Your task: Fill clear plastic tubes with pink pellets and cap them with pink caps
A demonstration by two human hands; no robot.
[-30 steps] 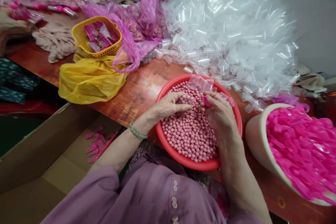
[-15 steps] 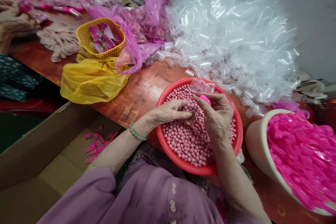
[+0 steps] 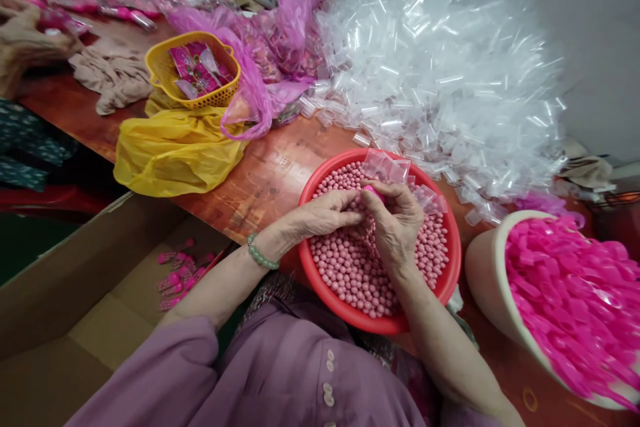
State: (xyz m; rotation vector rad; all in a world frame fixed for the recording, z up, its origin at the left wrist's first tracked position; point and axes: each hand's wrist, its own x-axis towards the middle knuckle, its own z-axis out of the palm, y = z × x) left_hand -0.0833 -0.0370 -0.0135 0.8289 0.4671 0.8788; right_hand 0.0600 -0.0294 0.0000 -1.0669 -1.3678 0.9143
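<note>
Both my hands meet over a red basin (image 3: 345,315) of round pink beads (image 3: 350,277). My left hand (image 3: 327,219) is closed, thumb against fingers, on what looks like a clear tube of beads, mostly covered by the fingers now. Pinched in my right hand (image 3: 397,230) is a bright pink plastic cap (image 3: 374,193), brought against the left fingertips. Several empty clear tubes (image 3: 385,165) lie on the beads at the basin's far side. To the right, a white bucket (image 3: 493,280) is heaped with bright pink plastic pieces (image 3: 570,300).
A big pile of clear tubes (image 3: 440,80) covers the table's back. Leftward are a yellow basket (image 3: 153,70) of printed packets, a yellow bag (image 3: 180,153) and a purple bag (image 3: 300,0). Below left, a cardboard box (image 3: 90,267) holds filled pieces. Another person's hand (image 3: 30,40) is far left.
My right hand has moved left and slightly down, bringing the pink cap up to my left fingertips. My left hand stays almost in place. The other person's hand has shifted slightly.
</note>
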